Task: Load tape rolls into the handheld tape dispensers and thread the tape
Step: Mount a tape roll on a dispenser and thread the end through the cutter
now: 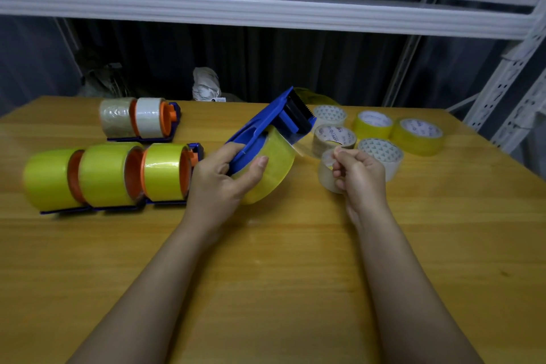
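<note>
My left hand (pixel 224 177) grips a blue handheld tape dispenser (pixel 266 124) tilted on its side above the wooden table (pixel 266 260), with a yellow tape roll (pixel 274 165) mounted in it. The thumb lies against the roll's side. A clear strip of tape (pixel 301 146) runs from the roll, past the dispenser's black toothed head (pixel 300 111), to my right hand (pixel 359 171), which pinches its free end between thumb and fingers.
Loose tape rolls (pixel 381 139), yellow and clear, lie flat at the right of the table. At the left, loaded dispensers stand in two rows: yellow rolls (pixel 103 174) in front, clear rolls (pixel 136 118) behind. A white shelf (pixel 266 12) spans overhead, its upright (pixel 508 97) at the right.
</note>
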`<state>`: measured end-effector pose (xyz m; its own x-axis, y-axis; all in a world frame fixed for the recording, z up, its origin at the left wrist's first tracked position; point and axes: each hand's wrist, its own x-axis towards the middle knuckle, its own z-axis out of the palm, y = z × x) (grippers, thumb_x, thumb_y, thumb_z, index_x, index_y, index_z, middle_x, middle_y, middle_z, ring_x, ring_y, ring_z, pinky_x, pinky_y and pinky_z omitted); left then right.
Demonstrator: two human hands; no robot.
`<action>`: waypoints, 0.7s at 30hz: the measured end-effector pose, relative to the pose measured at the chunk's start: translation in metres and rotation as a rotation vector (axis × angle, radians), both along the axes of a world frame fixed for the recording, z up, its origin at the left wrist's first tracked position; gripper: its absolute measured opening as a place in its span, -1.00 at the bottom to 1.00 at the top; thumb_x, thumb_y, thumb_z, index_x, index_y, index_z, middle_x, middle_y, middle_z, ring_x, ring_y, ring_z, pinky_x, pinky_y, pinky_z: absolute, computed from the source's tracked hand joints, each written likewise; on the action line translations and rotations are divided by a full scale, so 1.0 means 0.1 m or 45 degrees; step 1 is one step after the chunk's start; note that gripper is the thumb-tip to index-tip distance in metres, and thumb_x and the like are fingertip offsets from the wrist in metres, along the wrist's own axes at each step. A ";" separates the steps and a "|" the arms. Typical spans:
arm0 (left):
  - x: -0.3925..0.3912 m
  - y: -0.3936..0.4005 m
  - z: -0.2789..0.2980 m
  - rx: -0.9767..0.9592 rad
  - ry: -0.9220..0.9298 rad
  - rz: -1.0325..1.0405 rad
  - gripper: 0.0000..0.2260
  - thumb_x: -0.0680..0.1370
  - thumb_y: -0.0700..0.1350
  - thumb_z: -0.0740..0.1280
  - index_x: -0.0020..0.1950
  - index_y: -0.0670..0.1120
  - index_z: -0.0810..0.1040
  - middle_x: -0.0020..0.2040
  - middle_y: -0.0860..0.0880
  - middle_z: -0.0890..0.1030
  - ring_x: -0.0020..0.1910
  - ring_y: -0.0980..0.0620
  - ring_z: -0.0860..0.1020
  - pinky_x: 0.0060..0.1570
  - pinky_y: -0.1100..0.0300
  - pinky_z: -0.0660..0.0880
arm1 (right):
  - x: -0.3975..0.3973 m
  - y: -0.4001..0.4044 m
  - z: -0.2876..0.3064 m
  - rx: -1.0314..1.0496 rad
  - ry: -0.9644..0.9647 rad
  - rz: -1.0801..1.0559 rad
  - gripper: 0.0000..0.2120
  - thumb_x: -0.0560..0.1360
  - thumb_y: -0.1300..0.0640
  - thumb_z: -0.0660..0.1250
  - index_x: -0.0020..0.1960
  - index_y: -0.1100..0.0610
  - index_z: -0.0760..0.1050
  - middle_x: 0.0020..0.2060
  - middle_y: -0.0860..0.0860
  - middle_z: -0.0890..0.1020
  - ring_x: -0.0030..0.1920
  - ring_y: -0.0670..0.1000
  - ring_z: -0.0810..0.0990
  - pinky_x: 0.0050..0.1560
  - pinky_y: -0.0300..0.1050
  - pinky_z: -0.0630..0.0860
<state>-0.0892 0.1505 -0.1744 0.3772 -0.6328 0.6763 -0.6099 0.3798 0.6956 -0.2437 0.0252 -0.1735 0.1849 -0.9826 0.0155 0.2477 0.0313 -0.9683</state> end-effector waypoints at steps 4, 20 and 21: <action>0.01 -0.01 0.01 0.005 -0.038 -0.028 -0.91 0.48 0.03 0.31 -0.13 0.04 0.50 -0.30 0.11 0.51 -0.33 0.21 0.47 -0.35 0.45 0.34 | -0.02 -0.01 0.01 -0.014 -0.013 -0.054 -0.80 0.55 0.25 0.31 -0.25 0.14 0.49 -0.45 -0.03 0.46 -0.43 -0.14 0.40 -0.53 -0.36 0.31; 0.01 0.03 0.01 0.097 -0.033 -0.090 -0.92 0.45 0.08 0.32 -0.14 0.10 0.51 -0.30 0.07 0.54 -0.31 0.21 0.48 -0.35 0.45 0.35 | -0.09 -0.05 0.04 -0.074 0.001 -0.131 -0.81 0.54 0.24 0.33 -0.26 0.14 0.49 -0.44 -0.03 0.47 -0.48 -0.19 0.41 -0.51 -0.38 0.33; 0.00 0.03 0.01 0.104 -0.032 -0.096 -0.92 0.45 0.07 0.33 -0.14 0.09 0.51 -0.31 0.07 0.54 -0.31 0.22 0.48 -0.35 0.46 0.35 | -0.09 -0.06 0.04 -0.082 0.005 -0.135 -0.80 0.54 0.24 0.33 -0.26 0.14 0.48 -0.44 -0.04 0.47 -0.48 -0.19 0.40 -0.50 -0.39 0.34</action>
